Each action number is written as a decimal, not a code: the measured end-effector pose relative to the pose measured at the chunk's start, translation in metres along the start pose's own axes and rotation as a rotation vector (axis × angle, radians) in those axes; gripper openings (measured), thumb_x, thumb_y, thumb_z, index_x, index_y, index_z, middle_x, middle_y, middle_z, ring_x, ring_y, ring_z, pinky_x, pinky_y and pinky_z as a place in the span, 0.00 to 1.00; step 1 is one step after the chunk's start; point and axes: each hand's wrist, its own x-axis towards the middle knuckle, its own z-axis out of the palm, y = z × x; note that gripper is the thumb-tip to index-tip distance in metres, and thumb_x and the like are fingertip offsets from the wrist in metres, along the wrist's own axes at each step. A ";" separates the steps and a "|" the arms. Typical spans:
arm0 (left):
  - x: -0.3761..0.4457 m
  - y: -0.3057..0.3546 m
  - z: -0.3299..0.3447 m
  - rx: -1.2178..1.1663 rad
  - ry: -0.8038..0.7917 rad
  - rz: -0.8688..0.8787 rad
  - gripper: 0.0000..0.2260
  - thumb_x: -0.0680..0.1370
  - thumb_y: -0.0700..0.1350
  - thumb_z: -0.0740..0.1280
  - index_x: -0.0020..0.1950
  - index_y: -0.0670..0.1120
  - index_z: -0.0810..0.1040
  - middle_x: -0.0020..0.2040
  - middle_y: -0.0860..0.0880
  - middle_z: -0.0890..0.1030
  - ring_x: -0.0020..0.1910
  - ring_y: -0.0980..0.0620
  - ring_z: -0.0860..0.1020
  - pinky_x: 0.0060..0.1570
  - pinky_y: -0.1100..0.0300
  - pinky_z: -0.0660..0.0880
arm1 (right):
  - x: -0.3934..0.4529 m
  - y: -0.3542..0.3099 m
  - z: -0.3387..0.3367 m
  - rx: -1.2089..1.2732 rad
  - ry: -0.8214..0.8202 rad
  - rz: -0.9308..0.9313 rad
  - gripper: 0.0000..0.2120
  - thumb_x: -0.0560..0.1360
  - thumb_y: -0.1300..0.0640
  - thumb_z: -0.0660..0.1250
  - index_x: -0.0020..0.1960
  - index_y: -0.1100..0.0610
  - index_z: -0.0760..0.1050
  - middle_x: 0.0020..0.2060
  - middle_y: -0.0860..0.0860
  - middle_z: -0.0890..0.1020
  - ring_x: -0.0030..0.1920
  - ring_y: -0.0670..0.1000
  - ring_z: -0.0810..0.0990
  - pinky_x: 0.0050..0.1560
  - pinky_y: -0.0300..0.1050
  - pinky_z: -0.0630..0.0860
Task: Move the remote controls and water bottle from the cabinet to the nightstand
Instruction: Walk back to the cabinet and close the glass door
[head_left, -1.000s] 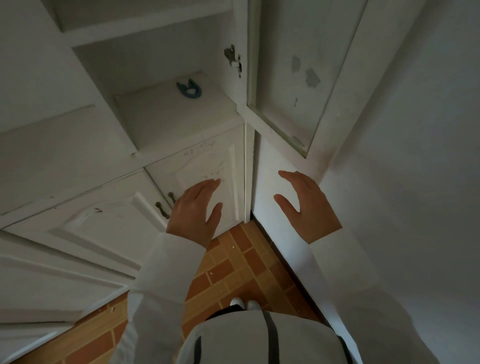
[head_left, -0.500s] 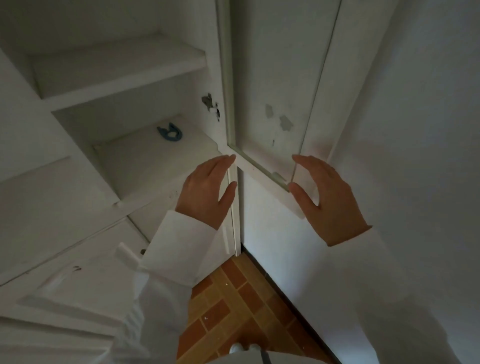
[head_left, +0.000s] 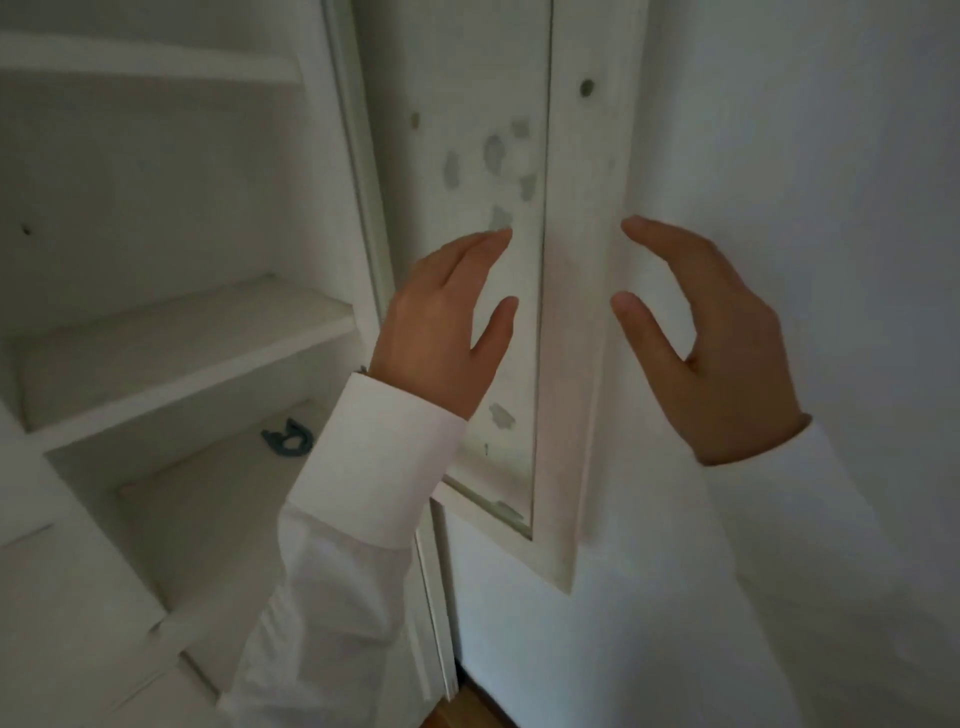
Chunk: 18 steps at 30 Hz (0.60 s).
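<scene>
The white cabinet stands open on the left, its shelves bare apart from one small object. No remote controls or water bottle show in this view, and no nightstand. My left hand is raised in front of the open cabinet door, fingers apart and empty. My right hand is held up to the right of the door's outer edge, also open and empty. Both hands face each other with the door frame between them, not touching it as far as I can tell.
A small blue ring-shaped object lies on a lower shelf. The door's inner panel has patches of peeled paint. A white wall fills the right. A strip of wood-toned floor shows at the bottom.
The view has tilted up from the floor and lower drawers to the shelves and door. Both hands have risen with it, from in front of the lower cabinet to either side of the door's edge.
</scene>
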 end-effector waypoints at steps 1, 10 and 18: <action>0.009 0.003 0.000 -0.006 0.021 0.020 0.19 0.77 0.43 0.64 0.68 0.43 0.71 0.64 0.45 0.76 0.64 0.47 0.74 0.65 0.57 0.69 | 0.008 0.001 -0.004 -0.002 0.024 -0.008 0.19 0.79 0.57 0.61 0.69 0.60 0.68 0.66 0.52 0.74 0.67 0.45 0.70 0.66 0.28 0.61; 0.060 0.023 0.006 -0.032 0.077 0.090 0.20 0.77 0.45 0.63 0.69 0.45 0.70 0.65 0.47 0.75 0.65 0.50 0.72 0.66 0.58 0.67 | 0.066 0.017 -0.013 0.049 0.153 -0.030 0.20 0.79 0.56 0.61 0.70 0.58 0.66 0.66 0.52 0.73 0.66 0.46 0.71 0.68 0.39 0.67; 0.055 0.024 0.024 -0.019 0.005 0.001 0.25 0.77 0.48 0.63 0.73 0.46 0.62 0.72 0.49 0.67 0.71 0.51 0.64 0.69 0.59 0.61 | 0.096 0.032 0.005 0.086 0.094 0.004 0.21 0.80 0.54 0.57 0.73 0.56 0.62 0.69 0.51 0.70 0.68 0.48 0.70 0.69 0.45 0.67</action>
